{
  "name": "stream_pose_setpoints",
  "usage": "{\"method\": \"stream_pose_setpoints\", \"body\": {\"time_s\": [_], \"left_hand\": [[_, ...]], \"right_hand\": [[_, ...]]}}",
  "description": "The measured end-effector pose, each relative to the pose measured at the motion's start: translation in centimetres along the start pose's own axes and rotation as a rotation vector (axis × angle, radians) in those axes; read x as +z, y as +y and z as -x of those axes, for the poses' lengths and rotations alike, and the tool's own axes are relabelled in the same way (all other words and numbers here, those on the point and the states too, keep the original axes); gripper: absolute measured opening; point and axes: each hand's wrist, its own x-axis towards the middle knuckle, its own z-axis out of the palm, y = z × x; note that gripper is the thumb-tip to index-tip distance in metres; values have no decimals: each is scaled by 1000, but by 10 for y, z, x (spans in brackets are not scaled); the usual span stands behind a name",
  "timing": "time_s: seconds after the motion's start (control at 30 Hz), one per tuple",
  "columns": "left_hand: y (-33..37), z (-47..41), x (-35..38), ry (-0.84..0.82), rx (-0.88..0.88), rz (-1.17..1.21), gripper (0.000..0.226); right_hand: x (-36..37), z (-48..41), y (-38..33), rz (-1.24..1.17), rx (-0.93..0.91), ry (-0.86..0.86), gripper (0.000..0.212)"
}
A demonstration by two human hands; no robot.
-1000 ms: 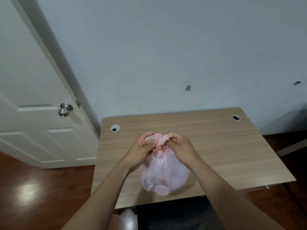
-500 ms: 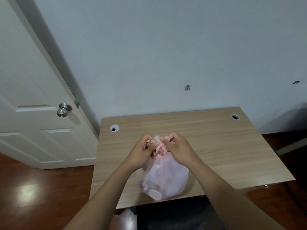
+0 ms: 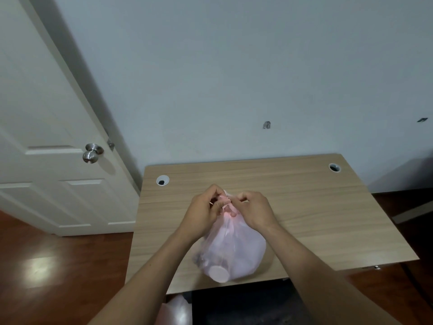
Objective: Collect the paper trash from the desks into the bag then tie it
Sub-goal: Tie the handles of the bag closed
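The bag (image 3: pixel 236 252) sits on the desk (image 3: pixel 316 207), a little left of the middle and close to the near edge. It is thin pink plastic, full and rounded, and through it I can make out pale shapes, one of them a round white disc low on the near side; what they are I cannot tell. Its top is drawn up into a twisted neck (image 3: pixel 228 208).

My left hand (image 3: pixel 203 212) pinches the neck from the left, fingers curled shut on the plastic. My right hand (image 3: pixel 256 211) closes on it from the right, thumb and fingers nipped together over a strip of the bag's mouth. The two hands nearly touch above the bag, and whether a knot sits between them is hidden by my fingers.

The desk is pale wood, with a cable hole (image 3: pixel 162 180) at its far left corner and another (image 3: pixel 334 167) at the far right. Behind it stands a plain wall (image 3: pixel 234 78). To the left is a white door (image 3: pixel 46 137) with a metal knob (image 3: pixel 91 153). The floor (image 3: pixel 58 277) is dark reddish wood. Below the near edge of the desk a bit of pale plastic (image 3: pixel 175 310) shows.
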Motion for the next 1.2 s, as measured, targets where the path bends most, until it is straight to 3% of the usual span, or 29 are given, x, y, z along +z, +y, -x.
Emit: {"method": "stream_pose_setpoints", "body": {"time_s": [0.07,0.1,0.23,0.33,0.53,0.63,0.77,1.0,1.13,1.2], "left_hand": [[-2,-1,2,41,-1,-33,14],[-4,-1,2,58,3,-60,15],[-7,0,4,96,21,-134,16],[-9,2,4,80,11,-134,15],[-21,2,6,84,-73,-75,13],[-36,2,5,75,-160,-37,13],[-53,5,6,44,-282,57,13],[-77,17,25,101,-559,282,19],[-87,20,35,168,-628,303,16],[-93,20,35,201,-646,237,15]], "right_hand": [[-1,4,-3,68,-4,-78,59],[-2,6,-6,53,-3,-119,59],[-9,13,-16,-131,22,-368,27],[-7,14,-9,-65,-147,-528,32],[3,10,9,-9,-125,-328,39],[6,11,12,-90,-88,-258,35],[6,13,20,-50,-187,-262,17],[32,12,44,140,-246,-184,27],[46,12,51,245,-212,-137,60],[51,10,61,303,-166,-127,59]]}}
